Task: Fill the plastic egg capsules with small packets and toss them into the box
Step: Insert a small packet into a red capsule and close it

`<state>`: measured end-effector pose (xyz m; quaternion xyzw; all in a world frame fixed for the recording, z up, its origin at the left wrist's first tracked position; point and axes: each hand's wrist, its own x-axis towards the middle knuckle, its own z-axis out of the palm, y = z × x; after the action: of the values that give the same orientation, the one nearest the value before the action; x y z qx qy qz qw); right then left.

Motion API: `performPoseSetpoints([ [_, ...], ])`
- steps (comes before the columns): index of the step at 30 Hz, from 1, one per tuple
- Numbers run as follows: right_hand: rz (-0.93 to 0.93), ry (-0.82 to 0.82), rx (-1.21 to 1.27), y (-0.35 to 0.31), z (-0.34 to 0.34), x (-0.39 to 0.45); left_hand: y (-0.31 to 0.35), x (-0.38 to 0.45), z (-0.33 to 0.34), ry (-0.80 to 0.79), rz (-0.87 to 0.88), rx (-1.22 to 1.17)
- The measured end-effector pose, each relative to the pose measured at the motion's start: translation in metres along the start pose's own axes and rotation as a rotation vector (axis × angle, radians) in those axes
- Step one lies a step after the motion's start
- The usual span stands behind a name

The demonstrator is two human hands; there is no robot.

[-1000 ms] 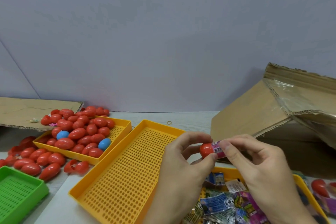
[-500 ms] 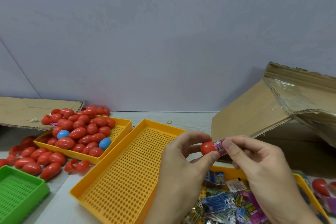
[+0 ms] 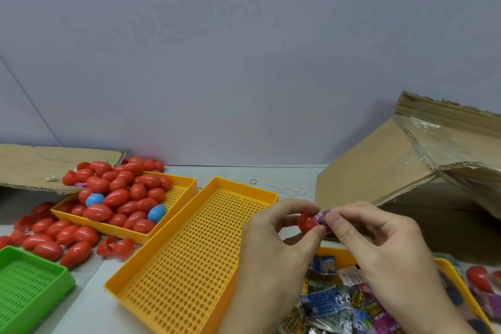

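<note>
My left hand [image 3: 273, 236] curls thumb and fingers around a red egg capsule half [image 3: 307, 222], held above the table between the trays. My right hand [image 3: 379, 241] pinches a pink packet [image 3: 322, 218] against its open mouth. The cardboard box [image 3: 423, 171] lies just behind.

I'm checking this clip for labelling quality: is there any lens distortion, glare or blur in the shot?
Head view: wide-angle bending shows, the wall seam at far left slants; soft even light, only faint shadows under the cardboard box; small glare spots on the red eggs and the box's tape; the hands' grip on the red capsule and pink packet is slightly soft.
</note>
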<state>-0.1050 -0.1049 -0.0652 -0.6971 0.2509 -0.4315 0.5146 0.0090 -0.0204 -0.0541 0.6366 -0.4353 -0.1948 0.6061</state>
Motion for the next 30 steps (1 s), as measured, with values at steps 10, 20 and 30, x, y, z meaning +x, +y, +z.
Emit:
performPoseSetpoints([
  [10, -0.158, 0.04, -0.292, 0.003, 0.002, -0.003, 0.0, 0.0, 0.0, 0.046, 0.003, -0.07],
  [20, -0.266, 0.152, -0.609, 0.009, 0.013, -0.004, -0.004, 0.002, 0.004, 0.091, 0.006, -0.115],
  [30, -0.274, 0.165, -0.644, 0.009, 0.013, -0.004, -0.01, 0.002, 0.008, 0.099, -0.001, -0.063],
])
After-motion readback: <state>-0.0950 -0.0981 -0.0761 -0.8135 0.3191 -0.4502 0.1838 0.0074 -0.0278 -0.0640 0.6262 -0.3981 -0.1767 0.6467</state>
